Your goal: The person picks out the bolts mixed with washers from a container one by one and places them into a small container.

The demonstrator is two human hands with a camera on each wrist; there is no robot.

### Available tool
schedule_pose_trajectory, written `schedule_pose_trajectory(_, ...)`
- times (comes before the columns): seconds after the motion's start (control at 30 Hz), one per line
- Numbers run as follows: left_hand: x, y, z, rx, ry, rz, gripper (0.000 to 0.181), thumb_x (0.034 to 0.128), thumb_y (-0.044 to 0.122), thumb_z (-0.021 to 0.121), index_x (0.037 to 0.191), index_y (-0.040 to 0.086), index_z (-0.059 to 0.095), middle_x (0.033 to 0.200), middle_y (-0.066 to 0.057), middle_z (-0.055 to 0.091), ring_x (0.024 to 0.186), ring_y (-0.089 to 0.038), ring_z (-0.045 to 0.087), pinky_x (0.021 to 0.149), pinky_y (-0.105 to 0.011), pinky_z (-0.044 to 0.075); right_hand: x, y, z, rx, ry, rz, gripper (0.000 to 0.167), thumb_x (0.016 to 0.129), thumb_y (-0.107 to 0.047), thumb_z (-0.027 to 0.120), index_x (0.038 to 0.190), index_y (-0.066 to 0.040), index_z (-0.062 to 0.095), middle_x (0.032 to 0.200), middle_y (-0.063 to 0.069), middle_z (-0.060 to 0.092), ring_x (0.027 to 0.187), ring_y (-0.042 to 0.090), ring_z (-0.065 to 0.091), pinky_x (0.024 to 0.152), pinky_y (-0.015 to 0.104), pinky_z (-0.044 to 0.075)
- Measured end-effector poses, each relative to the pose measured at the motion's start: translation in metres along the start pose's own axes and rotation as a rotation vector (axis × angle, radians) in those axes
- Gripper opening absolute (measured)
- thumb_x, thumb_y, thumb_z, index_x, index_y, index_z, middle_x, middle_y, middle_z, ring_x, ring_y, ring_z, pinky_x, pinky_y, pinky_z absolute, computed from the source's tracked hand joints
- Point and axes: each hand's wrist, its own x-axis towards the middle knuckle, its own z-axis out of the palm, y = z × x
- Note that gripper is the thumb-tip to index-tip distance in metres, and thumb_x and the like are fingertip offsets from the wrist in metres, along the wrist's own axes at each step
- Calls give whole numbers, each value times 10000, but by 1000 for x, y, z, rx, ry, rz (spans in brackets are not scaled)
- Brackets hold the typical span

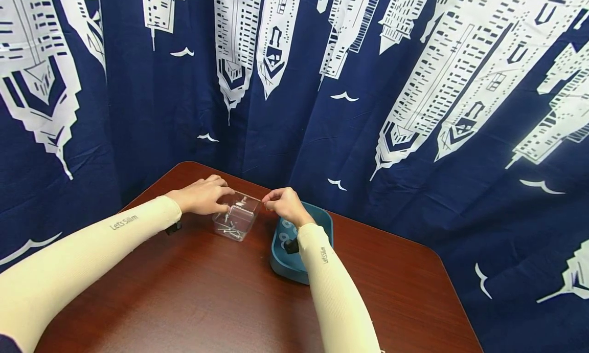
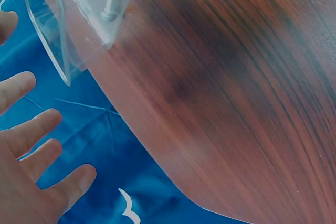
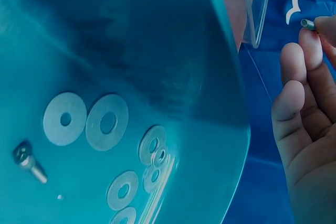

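Observation:
Between thumb and fingertips my right hand (image 1: 286,205) pinches a small metal screw (image 3: 308,24). Only one end of it shows; the rest is hidden by the fingers. This hand is above the far left rim of a blue tray (image 1: 327,225), close to the right side of a clear plastic box (image 1: 253,207). Several screws (image 1: 232,233) lie in the box. At its left side is my left hand (image 1: 202,195), its fingers spread and holding nothing. Whether the left fingertips touch the box, I cannot tell.
Inside the tray are several flat washers (image 3: 64,119) of different sizes and a loose screw (image 3: 30,162). The brown wooden table (image 1: 202,291) ends just behind the box. A dark blue curtain (image 1: 294,128) with white building prints hangs behind it.

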Motion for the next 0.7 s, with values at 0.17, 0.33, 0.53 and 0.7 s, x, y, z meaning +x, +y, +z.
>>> schedule_pose_trajectory(0.17,-2,-6,3,9,3,-5,532,920,390,679,1359,92,631,1341,-174,587,1306,-359,445,1012,-608,431,3,-4,4,2,-3,7,164,871,-82,688,996,-19,773,800,-8,705,723,154,589,643,260,486)
schedule_pose_trajectory(0.33,-5,-10,4,-6,-29,-31,520,924,362,681,1369,100,625,1376,-185,566,1341,-370,419,1034,-632,403,4,-8,8,3,-13,2,178,856,-71,684,997,-5,769,795,-9,700,719,130,578,639,250,482)
schedule_pose_trajectory(0.53,-7,-13,5,-23,-40,-46,514,921,338,684,1371,97,626,1397,-203,552,1346,-375,412,1044,-639,392,7,-11,13,6,-15,8,110,850,-83,695,920,-83,779,805,-13,696,741,146,584,639,253,483)
schedule_pose_trajectory(0.7,-9,-14,6,-28,-37,-44,505,912,328,688,1361,102,636,1381,-198,562,1332,-373,421,1038,-628,401,11,-11,18,-4,-14,-2,82,852,-95,706,884,-120,777,817,-17,703,750,138,584,648,249,476)
